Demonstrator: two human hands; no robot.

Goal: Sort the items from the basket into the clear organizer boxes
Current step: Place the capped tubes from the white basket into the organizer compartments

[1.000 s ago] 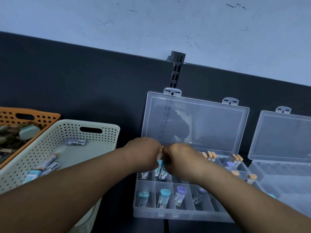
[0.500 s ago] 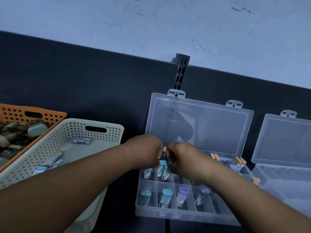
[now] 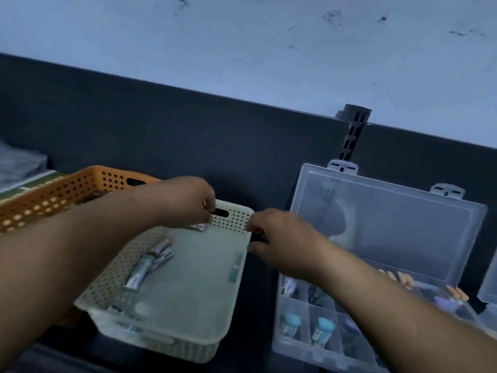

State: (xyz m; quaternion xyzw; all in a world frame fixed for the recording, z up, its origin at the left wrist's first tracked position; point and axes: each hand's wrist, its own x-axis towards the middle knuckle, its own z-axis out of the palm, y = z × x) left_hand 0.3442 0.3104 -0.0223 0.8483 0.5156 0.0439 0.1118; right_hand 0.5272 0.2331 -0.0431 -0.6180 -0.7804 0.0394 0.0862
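Observation:
A white perforated basket (image 3: 150,332) sits left of centre with several small labelled tubes (image 3: 150,262) lying in it. My left hand (image 3: 193,203) hovers over its far end, fingers loosely curled just above one tube (image 3: 199,226), and I see nothing in its grip. Over the basket's right rim, my right hand (image 3: 274,238) is also loosely curled and empty. To the right stands a clear organizer box (image 3: 295,343) with its lid (image 3: 390,224) propped open. Its compartments hold teal-capped tubes (image 3: 322,329) and orange-capped ones (image 3: 398,277); my right forearm hides part of them.
An orange perforated basket (image 3: 67,189) stands behind and to the left of the white one, with contents mostly hidden by my left arm. A second clear box (image 3: 489,289) pokes in at the right edge. A dark back panel with a black slotted bracket (image 3: 352,133) closes off the far side.
Both hands have left the organizer's compartments, where they pinched tubes, and moved left to the white basket. The view has swung left with them.

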